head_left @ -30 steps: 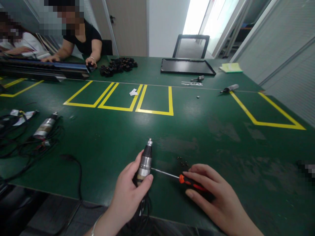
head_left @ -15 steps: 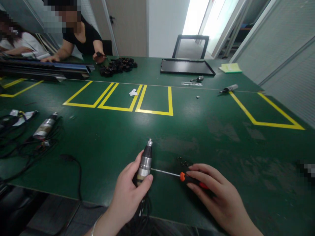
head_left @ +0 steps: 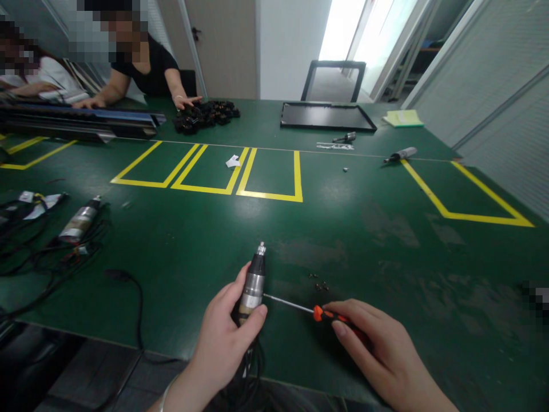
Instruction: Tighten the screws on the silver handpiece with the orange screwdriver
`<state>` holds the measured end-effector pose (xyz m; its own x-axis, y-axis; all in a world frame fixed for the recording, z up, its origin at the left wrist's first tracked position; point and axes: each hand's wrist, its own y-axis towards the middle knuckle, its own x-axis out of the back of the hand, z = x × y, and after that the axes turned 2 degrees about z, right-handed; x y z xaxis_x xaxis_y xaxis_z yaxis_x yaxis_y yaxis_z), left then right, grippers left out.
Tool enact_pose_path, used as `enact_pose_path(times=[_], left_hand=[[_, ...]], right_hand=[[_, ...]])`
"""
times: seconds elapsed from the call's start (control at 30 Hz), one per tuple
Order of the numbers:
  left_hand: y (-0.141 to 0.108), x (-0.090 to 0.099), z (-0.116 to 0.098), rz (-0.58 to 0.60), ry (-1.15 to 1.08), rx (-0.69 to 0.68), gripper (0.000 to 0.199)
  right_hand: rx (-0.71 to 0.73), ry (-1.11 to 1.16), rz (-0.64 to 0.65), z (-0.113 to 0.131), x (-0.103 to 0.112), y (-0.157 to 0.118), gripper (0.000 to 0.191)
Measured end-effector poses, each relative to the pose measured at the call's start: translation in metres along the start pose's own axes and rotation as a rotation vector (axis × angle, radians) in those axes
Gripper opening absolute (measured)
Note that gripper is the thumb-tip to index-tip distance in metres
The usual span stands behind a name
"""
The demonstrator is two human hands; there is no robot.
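My left hand (head_left: 229,329) is wrapped round a silver and black cylindrical electric tool (head_left: 253,284), whose tip points away from me. In my right hand (head_left: 375,346) is a screwdriver (head_left: 318,313) with an orange and black handle. Its thin shaft runs left, and the tip touches the side of the tool's metal body. Several small screws (head_left: 318,284) lie on the green table (head_left: 206,240) just beyond the screwdriver. A cable hangs from the tool's lower end, near the table's front edge.
On the left are a second cylindrical tool (head_left: 80,220) and tangled black cables (head_left: 139,309). Across the table, a person's hand (head_left: 186,102) is at a pile of black parts (head_left: 206,116). A black framed panel (head_left: 326,117) and another tool (head_left: 402,154) lie farther back.
My right hand has shifted its fingers on the screwdriver handle and sits slightly lower. My left hand has stayed put. Across the table, the person's hand has come down to the black pile.
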<state>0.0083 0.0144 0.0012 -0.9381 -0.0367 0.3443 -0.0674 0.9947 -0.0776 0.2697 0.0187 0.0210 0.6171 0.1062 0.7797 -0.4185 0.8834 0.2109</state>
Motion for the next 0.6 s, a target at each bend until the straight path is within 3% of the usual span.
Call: enact_pose_path(times=[0.37,0.6], left_hand=[[-0.0007,0.0009,0.0003,-0.013,0.017,-0.027,0.060],[-0.0011,0.0009,0.0010,0.012,0.024,-0.013,0.062]], right_hand=[[0.063,0.088,-0.099,0.0013,0.0012,0.0013,0.019],[0.034,0.049,-0.098,0.0009,-0.0007,0.0011,0.021]])
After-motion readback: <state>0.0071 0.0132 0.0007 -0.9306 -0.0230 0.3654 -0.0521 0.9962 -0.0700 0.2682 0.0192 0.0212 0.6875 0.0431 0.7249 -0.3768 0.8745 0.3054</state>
